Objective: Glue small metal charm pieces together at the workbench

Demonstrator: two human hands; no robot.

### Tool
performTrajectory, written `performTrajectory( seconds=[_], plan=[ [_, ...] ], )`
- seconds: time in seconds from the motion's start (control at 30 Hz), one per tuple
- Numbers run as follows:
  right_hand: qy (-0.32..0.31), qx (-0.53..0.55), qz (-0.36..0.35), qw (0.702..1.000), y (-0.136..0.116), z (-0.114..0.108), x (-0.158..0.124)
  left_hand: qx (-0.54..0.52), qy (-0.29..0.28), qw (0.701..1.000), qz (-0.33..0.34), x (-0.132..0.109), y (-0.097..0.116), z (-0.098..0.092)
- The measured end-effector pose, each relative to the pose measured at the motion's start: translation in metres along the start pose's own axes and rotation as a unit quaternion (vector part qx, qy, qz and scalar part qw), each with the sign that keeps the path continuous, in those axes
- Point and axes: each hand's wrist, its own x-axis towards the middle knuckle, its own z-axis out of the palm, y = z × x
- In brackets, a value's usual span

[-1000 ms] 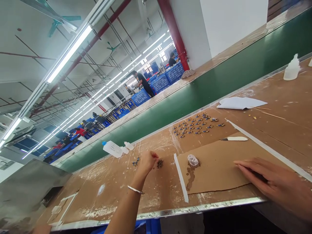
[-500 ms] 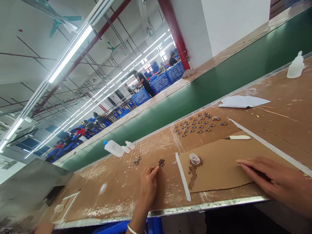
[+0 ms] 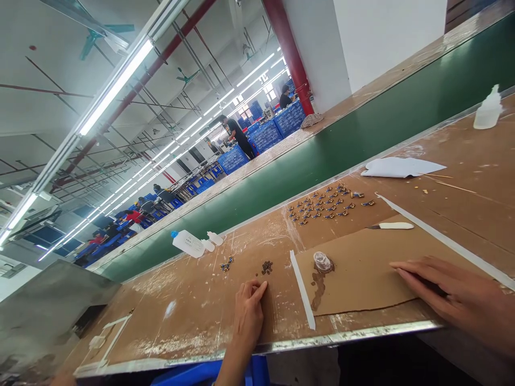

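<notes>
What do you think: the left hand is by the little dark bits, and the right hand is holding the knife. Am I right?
Not quite: the right hand isn't holding the knife. The head view shows the knife lying apart from it, at the far edge of the cardboard. The left hand is by the little dark bits.

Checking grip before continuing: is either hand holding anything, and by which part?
Cannot be told: no held item shows at the left hand or right hand; something tiny could be hidden.

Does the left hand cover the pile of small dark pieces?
No, the small dark pieces lie uncovered on the tabletop, beyond the left hand.
</notes>
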Motion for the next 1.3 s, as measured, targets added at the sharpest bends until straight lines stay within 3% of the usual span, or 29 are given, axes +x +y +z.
performTrajectory(
  seconds=[0.4,0.6,0.7,0.77,0.83,0.93,1.03,1.3],
  plan=[
    [-0.024,0.013,0.015,1.0,0.001,0.001,-0.005,-0.128,-0.055,0.99,-0.003,-0.046,0.016,-0.025],
    [-0.045,0.04,0.039,0.997,0.007,0.006,-0.013,-0.258,-0.057,0.963,-0.043,-0.067,0.027,-0.058],
    [-0.052,0.04,0.047,0.997,0.008,0.009,-0.015,-0.19,-0.018,0.974,-0.121,-0.051,0.022,-0.063],
    [-0.05,0.035,0.045,0.997,0.008,0.01,-0.015,-0.142,0.003,0.977,-0.157,-0.032,0.014,-0.053],
    [-0.05,0.034,0.049,0.997,0.008,0.01,-0.014,-0.116,-0.011,0.978,-0.172,-0.011,0.004,-0.035],
    [-0.047,0.029,0.045,0.997,0.007,0.01,-0.012,-0.098,-0.022,0.981,-0.166,0.016,-0.01,-0.009],
    [-0.04,0.012,0.026,0.999,0.008,0.009,-0.012,-0.082,-0.035,0.985,-0.146,0.032,-0.016,0.005],
    [-0.056,-0.002,0.041,0.998,0.009,0.01,-0.017,-0.02,-0.067,0.996,-0.063,0.044,-0.019,0.007]
  ],
)
